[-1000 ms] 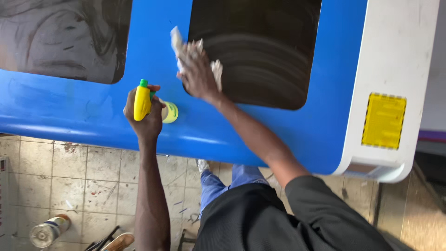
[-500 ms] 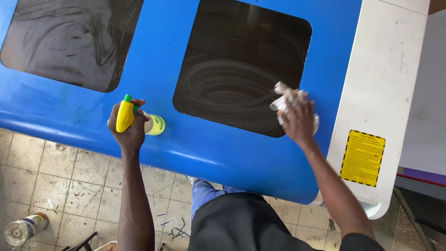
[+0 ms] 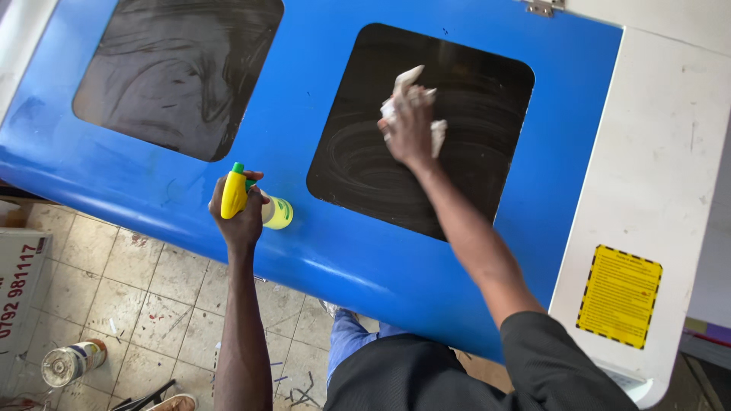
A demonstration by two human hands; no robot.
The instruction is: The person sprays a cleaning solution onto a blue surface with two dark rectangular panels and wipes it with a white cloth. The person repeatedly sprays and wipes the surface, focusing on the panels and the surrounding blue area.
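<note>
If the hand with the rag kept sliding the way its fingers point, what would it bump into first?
The right hand points up the dark window with the white rag. It would probably just cross more dark panel, then reach the blue frame at the top. Nothing else seems to lie in between.

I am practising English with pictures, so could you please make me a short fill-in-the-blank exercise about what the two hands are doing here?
1. The right hand presses a white ____ against the dark window panel.
2. The left hand holds a ____ spray bottle.
3. The lid around the two dark windows is ____.
4. A can lies on the tiled ____.

Missing words: cloth; yellow; blue; floor
</note>
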